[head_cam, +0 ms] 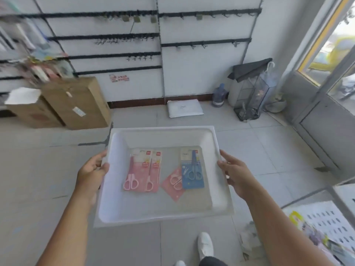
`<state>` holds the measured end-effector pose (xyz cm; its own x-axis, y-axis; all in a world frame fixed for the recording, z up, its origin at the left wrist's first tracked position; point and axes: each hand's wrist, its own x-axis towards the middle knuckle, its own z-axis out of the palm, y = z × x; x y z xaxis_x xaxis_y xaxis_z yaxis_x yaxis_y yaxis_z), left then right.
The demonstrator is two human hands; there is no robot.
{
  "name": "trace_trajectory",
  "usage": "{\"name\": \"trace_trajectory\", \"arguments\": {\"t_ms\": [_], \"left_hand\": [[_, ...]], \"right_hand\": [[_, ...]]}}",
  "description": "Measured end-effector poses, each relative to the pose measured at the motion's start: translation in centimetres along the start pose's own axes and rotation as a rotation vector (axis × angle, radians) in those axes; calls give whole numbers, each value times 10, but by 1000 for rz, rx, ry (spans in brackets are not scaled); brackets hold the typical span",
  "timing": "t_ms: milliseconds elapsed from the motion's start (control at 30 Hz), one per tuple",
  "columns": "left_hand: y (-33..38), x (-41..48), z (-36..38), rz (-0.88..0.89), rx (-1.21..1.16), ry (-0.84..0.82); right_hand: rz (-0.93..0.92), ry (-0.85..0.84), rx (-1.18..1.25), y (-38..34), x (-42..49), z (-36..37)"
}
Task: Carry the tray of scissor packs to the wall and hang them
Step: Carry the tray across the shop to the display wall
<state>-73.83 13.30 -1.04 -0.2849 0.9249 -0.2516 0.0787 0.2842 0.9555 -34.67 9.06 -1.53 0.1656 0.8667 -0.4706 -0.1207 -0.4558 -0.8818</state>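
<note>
Tray (163,129) feels light and stiff — our left hand (92,169) and right hand (235,172) clasp opposite rims, scissor packs (163,169) loose inside.

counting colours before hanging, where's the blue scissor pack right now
In the head view the blue scissor pack lies flat in the right half of the white tray, overlapping a tilted pink pack, nearer the right hand.
</note>
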Motion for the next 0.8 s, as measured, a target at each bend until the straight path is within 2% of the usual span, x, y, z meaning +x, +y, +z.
{"name": "trace_trajectory", "arguments": {"t_ms": [200,533,800], "left_hand": [[-4,30,-48,-60,-72,186],[21,99,-60,-89,-175,528],[18,151,-110,-141,-195,646]], "right_hand": [[-5,-171,-82,-32,77,70],[-74,-417,-217,-111,205,166],[-47,-585,-280,-149,281,262]]}}
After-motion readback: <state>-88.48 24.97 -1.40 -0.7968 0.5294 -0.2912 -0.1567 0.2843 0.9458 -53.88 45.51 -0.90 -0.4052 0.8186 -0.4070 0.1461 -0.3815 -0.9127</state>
